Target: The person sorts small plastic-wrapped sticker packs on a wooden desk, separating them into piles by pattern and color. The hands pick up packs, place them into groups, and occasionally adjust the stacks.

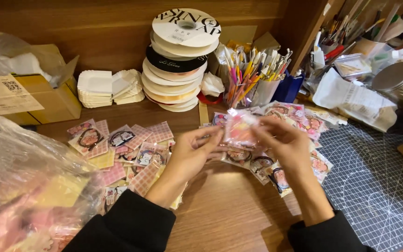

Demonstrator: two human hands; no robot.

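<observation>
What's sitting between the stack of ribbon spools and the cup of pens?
In the head view, a crumpled white paper wad lies between the ribbon spools and the pen cup.

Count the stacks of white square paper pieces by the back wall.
2, side by side between the cardboard box and the tower of ribbon spools: a neat stack on the left and a messier, fanned one on its right. Others may be hidden behind the clutter.

A wooden desk (229,210) carries the lot: checked packets (122,154) spread at left, a ribbon-spool stack (178,60) at the back, a cardboard box (33,93), a pen cup (250,88), a dark cutting mat (374,182) at right.
</observation>
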